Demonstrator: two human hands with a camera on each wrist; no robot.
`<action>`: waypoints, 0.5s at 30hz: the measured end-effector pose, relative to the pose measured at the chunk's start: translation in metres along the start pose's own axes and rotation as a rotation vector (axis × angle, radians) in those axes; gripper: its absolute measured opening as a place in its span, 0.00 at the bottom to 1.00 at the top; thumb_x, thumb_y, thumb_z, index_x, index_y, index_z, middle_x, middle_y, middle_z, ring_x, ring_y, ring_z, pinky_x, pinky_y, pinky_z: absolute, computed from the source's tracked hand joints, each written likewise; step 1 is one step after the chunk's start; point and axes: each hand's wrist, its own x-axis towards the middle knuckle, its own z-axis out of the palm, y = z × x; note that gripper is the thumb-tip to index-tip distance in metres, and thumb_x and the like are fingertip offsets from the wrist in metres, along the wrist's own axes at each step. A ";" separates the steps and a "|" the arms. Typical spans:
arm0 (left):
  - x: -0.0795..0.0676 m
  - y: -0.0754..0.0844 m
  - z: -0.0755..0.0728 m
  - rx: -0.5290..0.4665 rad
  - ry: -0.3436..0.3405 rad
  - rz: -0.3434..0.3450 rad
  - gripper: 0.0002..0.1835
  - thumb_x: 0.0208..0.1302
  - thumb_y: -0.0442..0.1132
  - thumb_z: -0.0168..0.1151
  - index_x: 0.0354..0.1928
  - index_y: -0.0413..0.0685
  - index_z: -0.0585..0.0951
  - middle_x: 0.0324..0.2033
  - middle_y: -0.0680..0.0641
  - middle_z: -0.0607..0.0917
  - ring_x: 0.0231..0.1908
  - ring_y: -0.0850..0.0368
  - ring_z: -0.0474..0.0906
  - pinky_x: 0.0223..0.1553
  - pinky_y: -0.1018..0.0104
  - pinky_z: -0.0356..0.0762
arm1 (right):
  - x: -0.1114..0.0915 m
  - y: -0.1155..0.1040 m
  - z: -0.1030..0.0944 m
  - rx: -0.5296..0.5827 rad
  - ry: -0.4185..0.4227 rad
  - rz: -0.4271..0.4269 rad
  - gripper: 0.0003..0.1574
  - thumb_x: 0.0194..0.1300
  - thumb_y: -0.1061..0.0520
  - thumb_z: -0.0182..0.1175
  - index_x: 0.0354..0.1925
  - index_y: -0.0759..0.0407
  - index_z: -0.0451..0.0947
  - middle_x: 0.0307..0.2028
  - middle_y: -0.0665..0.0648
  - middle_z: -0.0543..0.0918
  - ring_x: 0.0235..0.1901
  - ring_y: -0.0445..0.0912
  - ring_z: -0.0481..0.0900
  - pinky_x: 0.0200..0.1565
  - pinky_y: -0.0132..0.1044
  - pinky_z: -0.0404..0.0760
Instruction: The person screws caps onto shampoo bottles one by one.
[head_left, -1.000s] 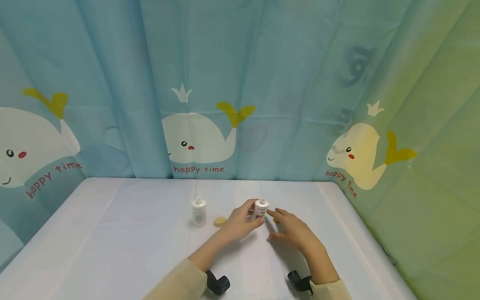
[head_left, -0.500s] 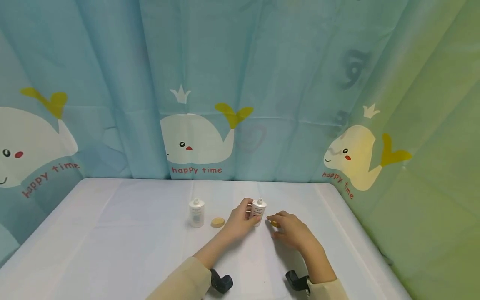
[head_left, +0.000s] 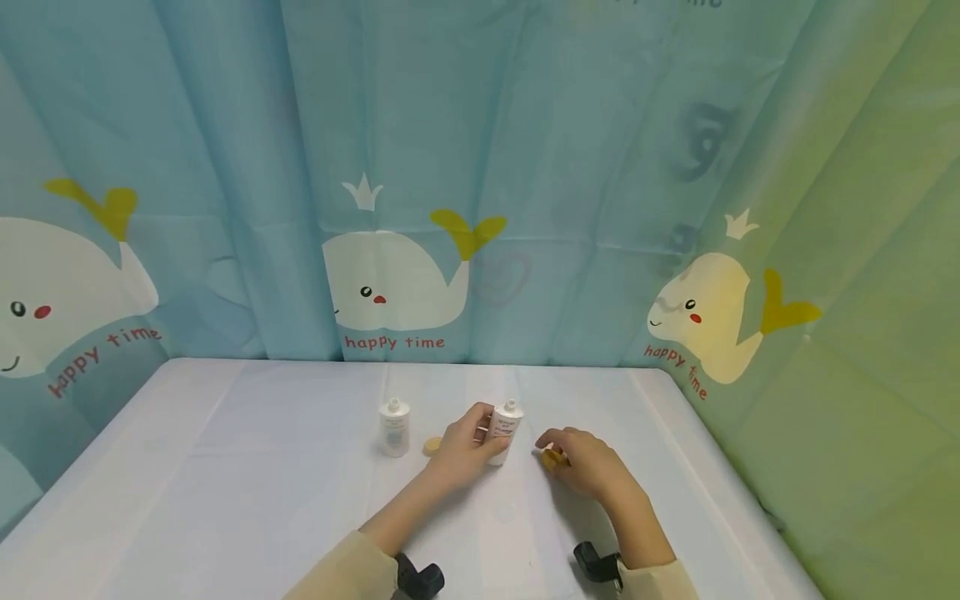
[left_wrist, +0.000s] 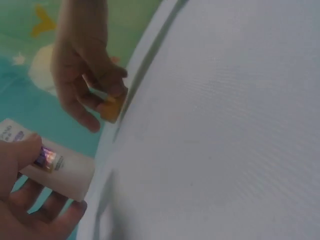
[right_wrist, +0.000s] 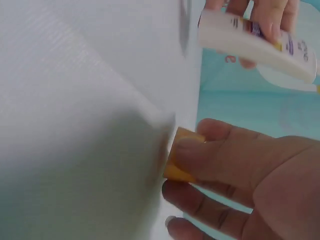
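White bottle (head_left: 394, 435) stands upright on the tabletop (head_left: 262, 483), toward the far edge and left of the middle, perhaps set there to stay out of the hands' way. Just to its right lies a gold cap (head_left: 431, 447), partly hidden by the left hand (head_left: 462, 452). That hand is clamped on a second bottle (head_left: 506, 425), which seems meant to steady the body and leave the bare nozzle (head_left: 512, 405) free. This bottle leans, its top toward the right edge; whether its base touches the tabletop, I cannot tell. Farther toward the right edge, the right hand (head_left: 587, 460) pinches another cap (right_wrist: 177, 173) between thumb and fingers, near the tabletop, a fingertip hold that probably makes turning it easy.
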 end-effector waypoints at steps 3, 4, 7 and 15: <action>-0.008 0.001 -0.010 -0.010 -0.005 -0.011 0.19 0.69 0.42 0.64 0.58 0.48 0.73 0.48 0.45 0.83 0.47 0.52 0.81 0.48 0.57 0.81 | 0.001 -0.002 -0.002 0.031 0.015 -0.039 0.20 0.58 0.65 0.68 0.48 0.49 0.83 0.39 0.49 0.84 0.37 0.44 0.80 0.40 0.45 0.80; -0.010 0.002 -0.014 -0.017 -0.012 -0.015 0.19 0.69 0.43 0.64 0.58 0.49 0.73 0.48 0.46 0.83 0.47 0.52 0.81 0.48 0.58 0.81 | 0.001 -0.003 -0.004 0.037 0.027 -0.062 0.20 0.58 0.66 0.68 0.48 0.49 0.83 0.39 0.48 0.85 0.36 0.43 0.80 0.39 0.43 0.80; -0.014 0.008 -0.026 -0.018 -0.046 -0.004 0.20 0.69 0.46 0.64 0.60 0.51 0.73 0.48 0.48 0.83 0.46 0.54 0.80 0.46 0.60 0.80 | -0.001 -0.007 -0.012 0.093 0.083 -0.148 0.20 0.58 0.65 0.69 0.49 0.52 0.83 0.42 0.47 0.85 0.35 0.41 0.80 0.36 0.37 0.79; -0.015 0.031 -0.061 -0.015 -0.169 0.014 0.22 0.68 0.49 0.65 0.61 0.53 0.74 0.49 0.52 0.83 0.48 0.55 0.78 0.47 0.60 0.79 | -0.002 -0.034 -0.044 0.392 0.280 -0.381 0.23 0.62 0.65 0.67 0.55 0.50 0.80 0.47 0.48 0.85 0.38 0.41 0.83 0.35 0.34 0.83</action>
